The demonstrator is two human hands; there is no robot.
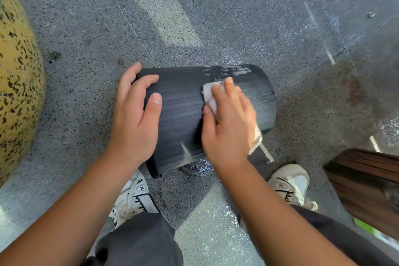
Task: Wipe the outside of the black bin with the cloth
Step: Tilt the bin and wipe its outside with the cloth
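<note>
While the black bin (183, 114) lies on its side on the speckled floor (194, 6), just beyond the person's shoes, the left hand (135, 121) cups its left end, fingers curled over the ribbed wall. The right hand (228, 123) presses the pale cloth (210, 95) flat against the wall, fingers straight. Judged light, stiff plastic, liable to roll; bracing at one end suits it. Soapy streaks suggest slipperiness. No legible writing on the bin; the shoe logo is unreadable.
</note>
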